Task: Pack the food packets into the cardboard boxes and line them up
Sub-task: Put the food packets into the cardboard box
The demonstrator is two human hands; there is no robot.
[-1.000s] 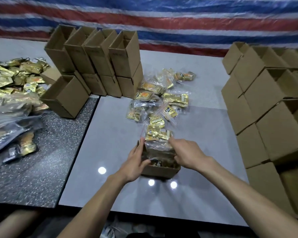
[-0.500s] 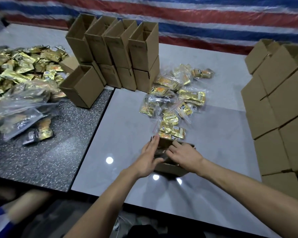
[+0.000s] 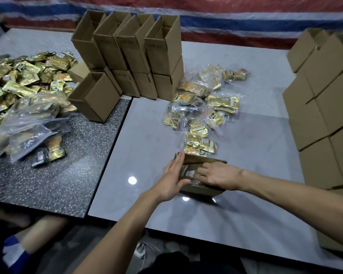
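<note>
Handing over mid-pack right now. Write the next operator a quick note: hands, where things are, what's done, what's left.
Left hand: straight fingers press flat against the left side of the small cardboard box.
Right hand: fingers rest over the box's open top, on its contents.
Bagged food packets lie piled just beyond the box. Open boxes are stacked behind them, with more boxes at the right.
Done: this box appears filled.
Left: close it, line it up, then pack the remaining pile.

No legible text; only blurred print on food packets (image 3: 201,145), faint stamps on cardboard boxes (image 3: 158,50).
</note>
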